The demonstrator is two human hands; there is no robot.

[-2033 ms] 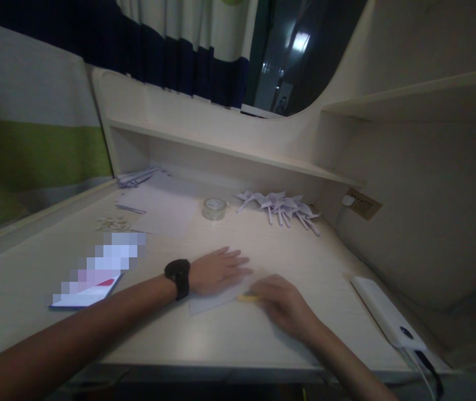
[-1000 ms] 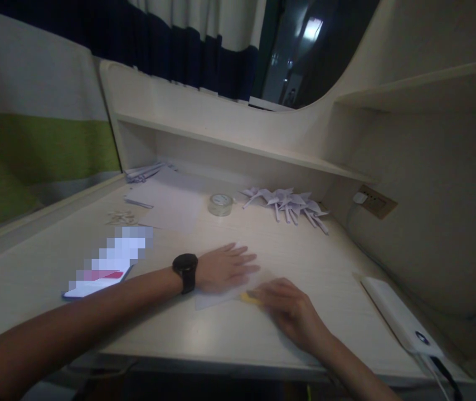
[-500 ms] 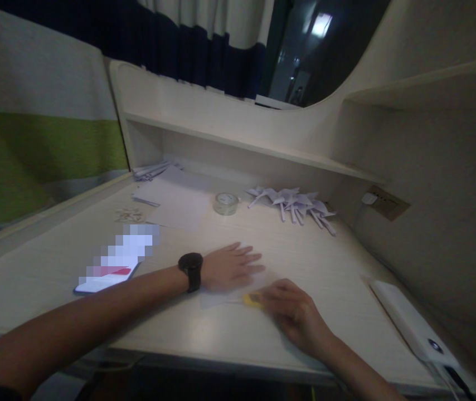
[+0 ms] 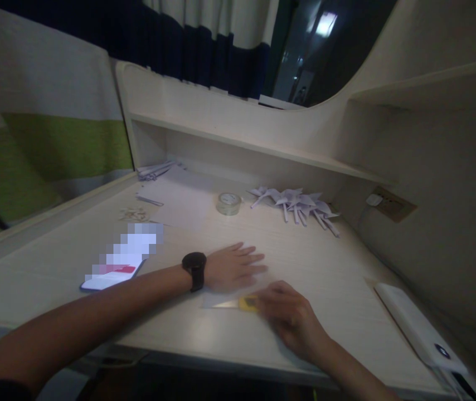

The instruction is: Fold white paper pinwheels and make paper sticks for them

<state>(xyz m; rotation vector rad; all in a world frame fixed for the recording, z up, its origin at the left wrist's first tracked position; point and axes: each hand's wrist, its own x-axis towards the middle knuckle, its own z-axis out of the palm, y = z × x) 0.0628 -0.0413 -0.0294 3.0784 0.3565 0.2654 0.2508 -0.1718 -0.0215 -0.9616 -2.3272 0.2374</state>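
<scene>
My left hand (image 4: 236, 268), with a dark watch (image 4: 195, 270) on the wrist, lies flat with spread fingers on a piece of white paper (image 4: 209, 301). Most of that paper is hidden under the hand. Closed around a yellow utility knife (image 4: 247, 303) is my right hand (image 4: 286, 312), just to the right and nearer the desk's front edge. The knife's blade points left along the near edge of the paper; motion blur hides whether it touches.
White sheets (image 4: 183, 197) and rolled paper sticks (image 4: 158, 170) lie back left. A tape roll (image 4: 228, 204) sits mid-desk, paper pinwheels (image 4: 296, 203) to its right. Left are a lit phone (image 4: 116, 273) and small pale pieces (image 4: 135, 214). A white device (image 4: 417, 323) lies right.
The utility knife in my right hand has slid slightly left along the paper, and its blade shows more clearly. My left hand stays flat in place. The view has shifted a little.
</scene>
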